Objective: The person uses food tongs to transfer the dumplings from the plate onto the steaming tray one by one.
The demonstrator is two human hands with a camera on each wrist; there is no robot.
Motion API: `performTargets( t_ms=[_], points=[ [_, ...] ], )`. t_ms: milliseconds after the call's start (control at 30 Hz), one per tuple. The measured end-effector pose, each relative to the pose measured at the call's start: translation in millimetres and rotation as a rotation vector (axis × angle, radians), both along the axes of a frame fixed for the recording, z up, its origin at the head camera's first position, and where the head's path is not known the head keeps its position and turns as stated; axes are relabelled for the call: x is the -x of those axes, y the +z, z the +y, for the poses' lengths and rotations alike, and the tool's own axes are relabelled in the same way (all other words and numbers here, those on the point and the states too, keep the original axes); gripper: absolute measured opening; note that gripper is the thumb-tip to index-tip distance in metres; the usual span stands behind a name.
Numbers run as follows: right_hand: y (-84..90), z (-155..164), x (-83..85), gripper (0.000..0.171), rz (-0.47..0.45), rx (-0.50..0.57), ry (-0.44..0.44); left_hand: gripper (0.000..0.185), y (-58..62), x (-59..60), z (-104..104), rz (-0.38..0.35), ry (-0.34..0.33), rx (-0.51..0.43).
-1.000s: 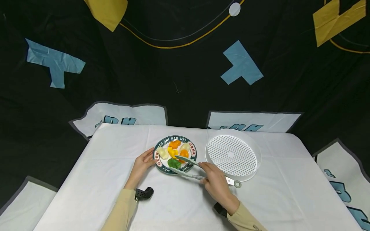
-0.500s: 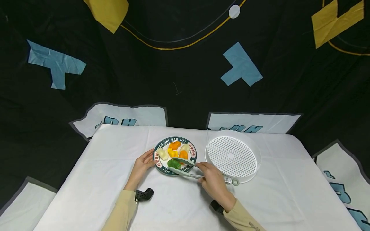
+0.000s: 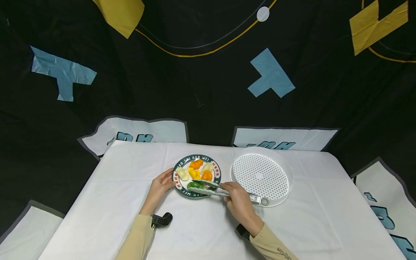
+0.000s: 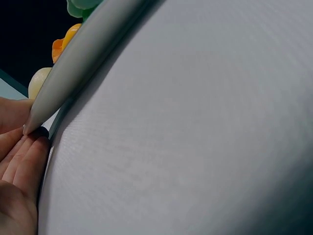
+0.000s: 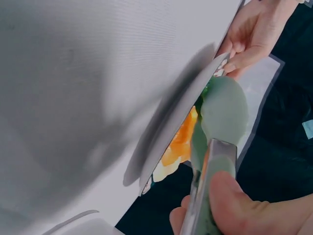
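Note:
My left hand (image 3: pixel 160 186) pinches the left rim of a round plate (image 3: pixel 196 157) with a green lettered border; in the left wrist view the thumb (image 4: pixel 14 115) is above the rim and the fingers are beneath. My right hand (image 3: pixel 240 204) grips metal tongs with pale green tips (image 3: pixel 202 191). Those tips lie around a green pepper piece (image 3: pixel 194 185) at the plate's near side. Also on the plate are orange pieces (image 3: pixel 206 175), a yellow piece (image 3: pixel 194 173) and pale pieces (image 3: pixel 182 174). In the right wrist view, the tongs (image 5: pixel 225 107) partly hide the green piece.
Right of the plate sits a round white perforated tray (image 3: pixel 261 175) in a clear rim; the tongs' ring end overlaps its near edge. White cloth (image 3: pixel 120 187) covers the table. A black backdrop (image 3: pixel 208 104) hangs behind it.
The tongs' tips have come down and closed together around the green pepper piece, which has shifted slightly left. My right hand has moved a little left; the left hand stays on the plate.

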State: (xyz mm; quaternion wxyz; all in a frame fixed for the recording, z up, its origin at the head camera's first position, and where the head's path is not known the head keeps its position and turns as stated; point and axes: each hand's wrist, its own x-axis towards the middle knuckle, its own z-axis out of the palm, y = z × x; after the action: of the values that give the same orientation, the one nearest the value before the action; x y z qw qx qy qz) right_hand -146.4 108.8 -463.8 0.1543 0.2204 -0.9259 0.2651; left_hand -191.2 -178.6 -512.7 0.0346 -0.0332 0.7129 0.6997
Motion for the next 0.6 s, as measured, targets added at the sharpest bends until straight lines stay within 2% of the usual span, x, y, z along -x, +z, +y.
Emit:
performTargets(
  t_ms=[333,600],
  points=[
    [-1.6,4,0.2,0.043,0.042,0.059,0.006,0.06,-0.1,0.5,0,0.002,-0.003,-0.001],
    [6.3,11,3.1,0.043,0.077,0.104,0.041,0.059,-1.3,0.0,-1,0.005,0.008,0.021]
  ],
)
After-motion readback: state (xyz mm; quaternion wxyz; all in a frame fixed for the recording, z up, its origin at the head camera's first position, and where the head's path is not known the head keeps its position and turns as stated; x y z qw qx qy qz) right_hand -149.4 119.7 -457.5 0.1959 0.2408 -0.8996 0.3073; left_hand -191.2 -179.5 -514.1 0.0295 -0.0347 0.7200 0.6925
